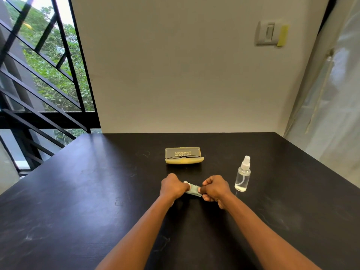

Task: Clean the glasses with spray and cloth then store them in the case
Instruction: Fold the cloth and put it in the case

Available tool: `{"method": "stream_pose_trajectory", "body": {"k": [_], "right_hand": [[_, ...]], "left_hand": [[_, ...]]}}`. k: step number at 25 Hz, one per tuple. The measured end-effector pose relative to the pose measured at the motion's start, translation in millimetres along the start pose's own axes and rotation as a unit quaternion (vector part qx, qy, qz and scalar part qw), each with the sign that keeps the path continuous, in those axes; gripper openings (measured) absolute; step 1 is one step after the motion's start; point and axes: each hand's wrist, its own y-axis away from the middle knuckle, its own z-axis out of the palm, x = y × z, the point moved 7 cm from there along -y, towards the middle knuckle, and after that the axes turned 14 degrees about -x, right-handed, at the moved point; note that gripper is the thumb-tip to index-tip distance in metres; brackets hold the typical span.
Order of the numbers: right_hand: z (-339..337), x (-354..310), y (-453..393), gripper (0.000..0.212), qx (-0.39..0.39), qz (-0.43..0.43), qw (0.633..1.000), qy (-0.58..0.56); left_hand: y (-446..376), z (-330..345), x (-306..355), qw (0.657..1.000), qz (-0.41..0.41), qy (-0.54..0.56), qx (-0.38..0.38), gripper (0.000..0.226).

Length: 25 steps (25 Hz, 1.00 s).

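Note:
A small pale green cloth is stretched between both hands just above the black table. My left hand grips its left end with curled fingers. My right hand pinches its right end. Behind them stands a yellow glasses case with its lid up, and the dark-framed glasses lie inside it. A clear spray bottle with a white nozzle stands upright to the right of my right hand, a little apart from it.
The table's far edge meets a plain wall. A window with black bars is at the left and a pale curtain hangs at the right. A wall switch sits high up.

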Motion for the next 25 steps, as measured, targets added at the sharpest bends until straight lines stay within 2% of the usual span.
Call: {"method": "stream_pose_trajectory", "body": {"k": [2,4,7,9,12,14,16,21,25], "right_hand": [[1,-4,0,0.018,-0.009,-0.011,1.000,-0.004],[6,-9,1,0.011,-0.027,-0.038,0.999,-0.015],[21,-20,-2,0.021,-0.073,-0.075,0.991,-0.078],[28,-26,-4,0.024,-0.099,-0.064,0.980,-0.158],[40,-34,-8,0.028,-0.168,-0.026,0.927,-0.335],[41,-45,-9,0.020,-0.195,-0.033,0.892,-0.407],[36,-56,-18,0.010,-0.181,-0.042,0.899,-0.396],[20,-81,-47,0.020,-0.128,-0.045,0.939,-0.315],[12,-98,-67,0.004,-0.108,-0.055,0.961,-0.248]], "left_hand": [[7,-4,8,0.995,0.028,0.092,-0.012,0.011],[13,-8,18,0.989,0.050,0.140,-0.023,0.012],[16,-19,34,0.984,0.080,0.158,-0.018,0.015],[15,-27,44,0.973,0.093,0.211,-0.020,0.016],[12,-35,54,0.949,0.093,0.300,-0.038,0.019],[9,-40,55,0.941,0.083,0.324,-0.043,0.018],[0,-46,54,0.942,0.077,0.324,-0.034,0.014],[-24,-59,56,0.949,0.066,0.307,-0.030,0.016],[-45,-69,60,0.956,0.057,0.286,-0.013,0.014]]}}
